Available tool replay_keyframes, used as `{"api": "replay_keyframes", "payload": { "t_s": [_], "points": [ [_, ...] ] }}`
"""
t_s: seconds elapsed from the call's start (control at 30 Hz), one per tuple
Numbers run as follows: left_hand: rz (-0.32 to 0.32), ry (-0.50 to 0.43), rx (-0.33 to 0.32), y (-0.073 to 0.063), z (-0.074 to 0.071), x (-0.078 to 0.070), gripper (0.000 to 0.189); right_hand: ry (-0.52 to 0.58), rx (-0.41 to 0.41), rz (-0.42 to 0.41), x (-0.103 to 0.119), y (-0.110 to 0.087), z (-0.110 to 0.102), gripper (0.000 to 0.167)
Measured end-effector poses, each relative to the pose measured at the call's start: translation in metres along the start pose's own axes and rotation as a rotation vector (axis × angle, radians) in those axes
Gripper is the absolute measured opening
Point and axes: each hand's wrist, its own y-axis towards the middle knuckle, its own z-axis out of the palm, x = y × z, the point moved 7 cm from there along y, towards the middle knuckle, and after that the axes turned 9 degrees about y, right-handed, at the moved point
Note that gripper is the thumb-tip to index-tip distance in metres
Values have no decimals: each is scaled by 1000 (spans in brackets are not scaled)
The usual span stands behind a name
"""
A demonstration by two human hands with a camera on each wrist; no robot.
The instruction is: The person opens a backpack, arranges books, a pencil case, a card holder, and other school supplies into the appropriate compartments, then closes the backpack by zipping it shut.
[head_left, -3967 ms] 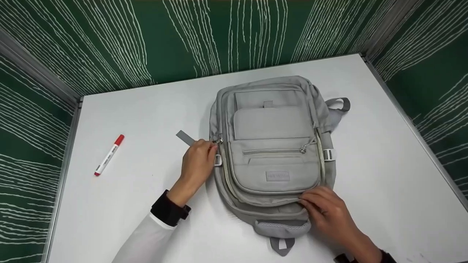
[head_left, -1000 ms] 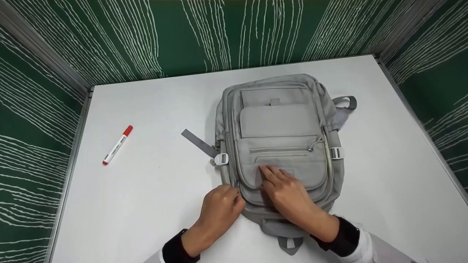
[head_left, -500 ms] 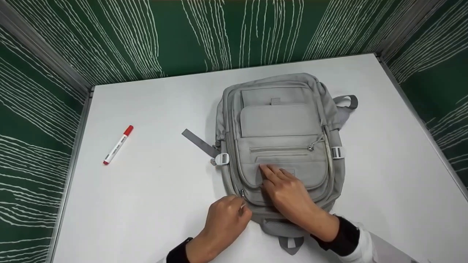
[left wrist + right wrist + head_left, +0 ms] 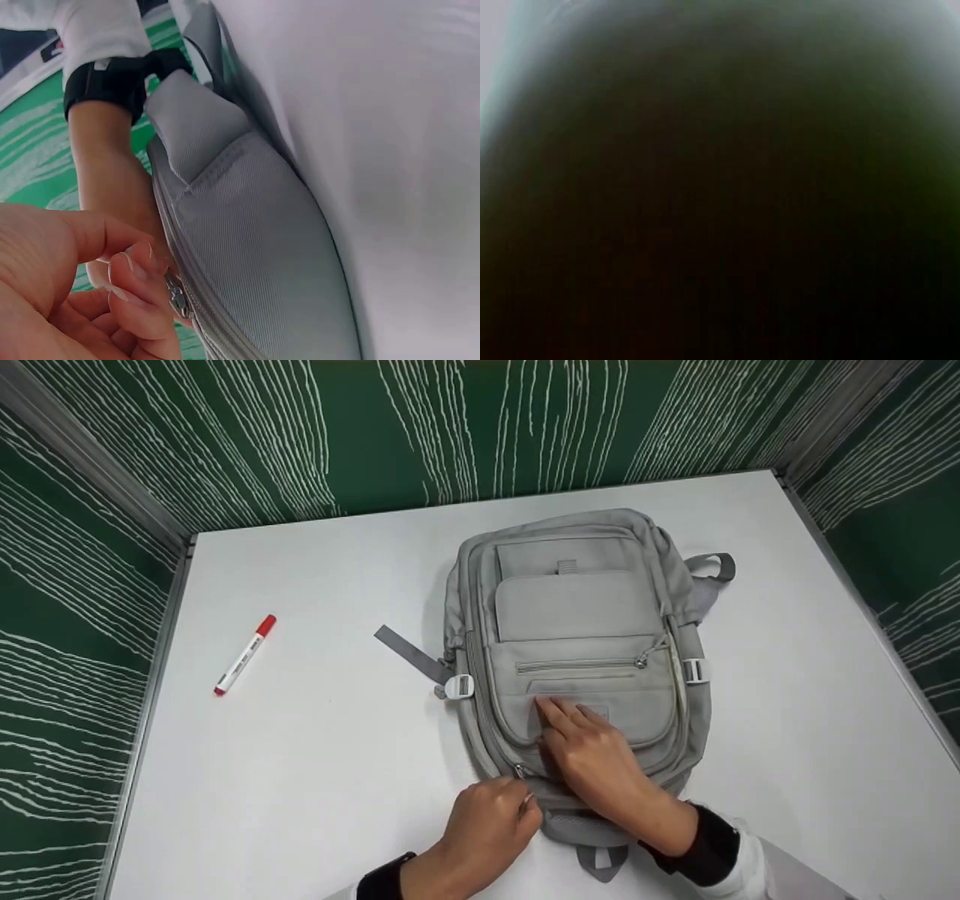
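A grey backpack [image 4: 574, 607] lies front side up on the white table, its top handle [image 4: 602, 861] toward the person. At its lower left curve the left hand [image 4: 491, 821] pinches the pull of a metal zipper slider [image 4: 520, 771]. The left wrist view shows that slider [image 4: 177, 296] right at the thumb and fingertips, on the zipper track along the bag's edge. With extended fingers the right hand [image 4: 596, 754] presses on the front pocket, covering part of the label. The right wrist view is almost wholly dark.
A white marker with a red cap [image 4: 245, 655] lies on the table [image 4: 330, 765] to the left. A loose grey strap [image 4: 411, 652] sticks out from the bag's left side, by a white buckle [image 4: 460, 686]. Green panels with white lines [image 4: 375, 435] enclose the table.
The left hand has drawn the zipper slider from the bag's left side down and right around the lower curve. The right hand left the lower right edge earlier and now rests on the front pocket.
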Motion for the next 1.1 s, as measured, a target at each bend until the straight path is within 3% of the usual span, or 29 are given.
{"api": "replay_keyframes", "payload": {
  "t_s": [0.17, 0.37, 0.67, 0.8, 0.9, 1.03, 1.1],
  "points": [
    [-44, -22, -22, 4, -3, 5, 20, 62, 14, 19, 4, 0, -4, 15],
    [-103, -134, 23, 4, -3, 12, 23, 214, 37, -1, 30, -3, -14, 34],
    [-164, -268, 46, 5, -4, 16, 26, 287, -55, 70, 41, -9, -16, 33],
    [-112, -274, 32, 4, -5, 15, 18, 338, -74, 102, 40, -14, -14, 26],
    [-18, -237, -21, 4, -8, 16, 12, 380, -82, 119, 39, -15, -13, 20],
    [146, -53, -99, 9, -9, 19, 16, 421, -100, 116, 39, -16, -13, 17],
    [208, 26, -97, 11, -7, 20, 19, 435, -111, 112, 40, -16, -13, 16]
  ]
}}
